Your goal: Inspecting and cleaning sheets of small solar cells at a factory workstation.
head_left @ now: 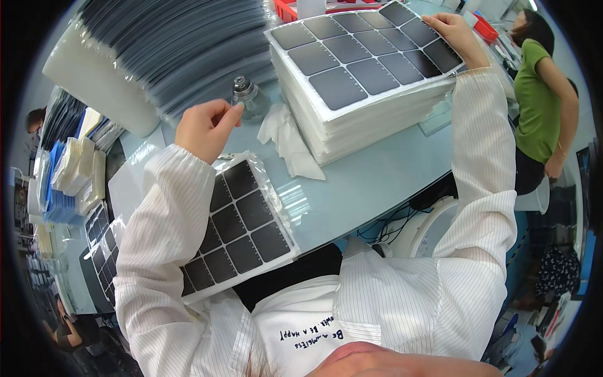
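A tall stack of white sheets (370, 122) stands on the table. Its top sheet (339, 88) carries rows of dark, rounded squares. At the far right corner of this sheet, my right hand (461, 39) has its fingers closed on the edge. My left hand (207, 129) hovers left of the stack, fingers curled and thumb against the forefinger; whatever it may hold is hidden. Just beyond it stands a clear glass bottle (253, 103) with a metal top. A second pile of dark-square sheets (242, 223) lies below my left forearm, partly covered by the sleeve.
Crumpled white tissue (292, 141) lies against the stack's left side. Behind are a big pile of grey film sheets (182, 50), a white roll (103, 78) and a red basket (286, 9). A person in a green top (539, 100) is at the right.
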A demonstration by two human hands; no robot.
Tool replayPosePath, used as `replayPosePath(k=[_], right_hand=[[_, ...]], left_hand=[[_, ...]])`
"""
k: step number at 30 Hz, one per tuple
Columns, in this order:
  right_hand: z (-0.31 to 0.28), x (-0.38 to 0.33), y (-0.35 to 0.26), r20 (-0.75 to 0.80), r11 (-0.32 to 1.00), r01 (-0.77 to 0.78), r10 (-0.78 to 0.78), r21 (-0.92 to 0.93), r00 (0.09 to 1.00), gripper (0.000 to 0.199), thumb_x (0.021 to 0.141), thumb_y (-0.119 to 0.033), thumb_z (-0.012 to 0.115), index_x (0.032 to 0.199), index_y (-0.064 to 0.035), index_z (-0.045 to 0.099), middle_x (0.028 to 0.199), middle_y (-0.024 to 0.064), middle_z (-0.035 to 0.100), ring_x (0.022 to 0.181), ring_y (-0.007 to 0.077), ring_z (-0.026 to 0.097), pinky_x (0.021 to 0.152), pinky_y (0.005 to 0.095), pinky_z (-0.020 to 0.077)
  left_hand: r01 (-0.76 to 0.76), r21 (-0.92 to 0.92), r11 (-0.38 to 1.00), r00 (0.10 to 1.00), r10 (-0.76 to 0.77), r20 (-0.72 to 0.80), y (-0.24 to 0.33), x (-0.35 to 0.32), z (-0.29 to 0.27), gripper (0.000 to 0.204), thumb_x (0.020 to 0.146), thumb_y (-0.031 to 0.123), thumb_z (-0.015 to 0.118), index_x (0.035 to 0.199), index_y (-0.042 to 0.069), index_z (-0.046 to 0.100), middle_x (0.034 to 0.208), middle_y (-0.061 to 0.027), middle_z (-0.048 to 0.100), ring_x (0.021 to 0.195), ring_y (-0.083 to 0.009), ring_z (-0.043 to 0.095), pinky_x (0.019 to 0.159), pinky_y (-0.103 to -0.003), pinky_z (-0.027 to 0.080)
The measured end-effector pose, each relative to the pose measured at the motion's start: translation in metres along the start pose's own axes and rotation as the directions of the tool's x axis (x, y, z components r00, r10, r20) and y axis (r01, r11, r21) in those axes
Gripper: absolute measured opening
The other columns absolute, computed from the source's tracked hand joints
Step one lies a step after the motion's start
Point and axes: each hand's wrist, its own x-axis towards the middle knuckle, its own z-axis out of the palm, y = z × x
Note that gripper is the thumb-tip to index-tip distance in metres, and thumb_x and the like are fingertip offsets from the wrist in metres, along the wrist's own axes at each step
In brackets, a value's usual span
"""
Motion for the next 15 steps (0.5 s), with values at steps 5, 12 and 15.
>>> replayPosePath(k=[5,12,15], right_hand=[[0.001,0.000,0.003,-0.008,1.000,-0.007,0.007,0.029,1.000,0.032,0.085,-0.031,0.059,0.089,0.0001,0.063,0.074,-0.0026,0.059,0.064,0.0043,0.051,0.056,0.0184,0.0412],[0.003,-0.002,0.007,-0.051,0.961,0.056,-0.073,-0.270,0.996,0.034,0.085,-0.034,0.057,0.090,-0.0019,0.064,0.069,-0.0030,0.058,0.060,0.0034,0.050,0.051,0.0178,0.0387],[-0.005,-0.009,-0.005,-0.031,0.968,-0.118,0.114,-0.220,0.993,0.033,0.085,-0.037,0.057,0.091,-0.0055,0.065,0.072,-0.0033,0.059,0.062,0.0043,0.051,0.051,0.0186,0.0380]], left_hand=[[0.008,0.020,1.000,0.999,-0.008,0.038,-0.027,-0.029,-0.005,0.024,0.081,0.024,0.059,0.074,0.002,0.063,0.062,-0.0070,0.057,0.055,-0.0147,0.047,0.053,-0.028,0.037],[-0.305,0.197,0.932,0.951,0.285,0.123,-0.049,-0.069,0.006,0.033,0.075,0.025,0.067,0.101,0.006,0.059,0.102,-0.0118,0.057,0.100,-0.0280,0.052,0.087,-0.034,0.042],[-0.228,0.121,0.966,0.961,0.203,0.190,-0.055,-0.076,0.007,0.040,0.074,0.024,0.069,0.108,0.007,0.057,0.110,-0.0129,0.053,0.106,-0.0289,0.048,0.092,-0.036,0.040]])
